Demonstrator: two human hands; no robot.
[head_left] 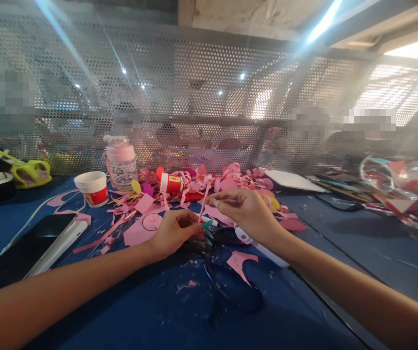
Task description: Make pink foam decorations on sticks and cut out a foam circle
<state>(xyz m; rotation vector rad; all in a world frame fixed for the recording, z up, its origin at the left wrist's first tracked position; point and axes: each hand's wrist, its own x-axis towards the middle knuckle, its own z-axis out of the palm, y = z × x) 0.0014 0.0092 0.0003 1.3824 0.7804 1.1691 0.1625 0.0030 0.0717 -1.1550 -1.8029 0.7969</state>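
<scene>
My left hand [174, 233] is curled, pinching the lower end of a thin pink paper strip [204, 201] near a small teal piece [206, 225]. My right hand [247, 212] pinches the same strip higher up, fingers pressed together. Both hands hover over a blue table [150, 311] strewn with pink paper scraps [141, 206]. Dark-handled scissors [231, 284] lie just below my hands, beside a pink cut-out [241, 265].
A phone [30, 250] lies at the left. A red-and-white paper cup [93, 188], a pink bottle [121, 162] and a red glue tube [172, 183] stand behind the scraps. A perforated metal screen [209, 97] closes the back. Clear plastic packaging [406, 189] sits at the right.
</scene>
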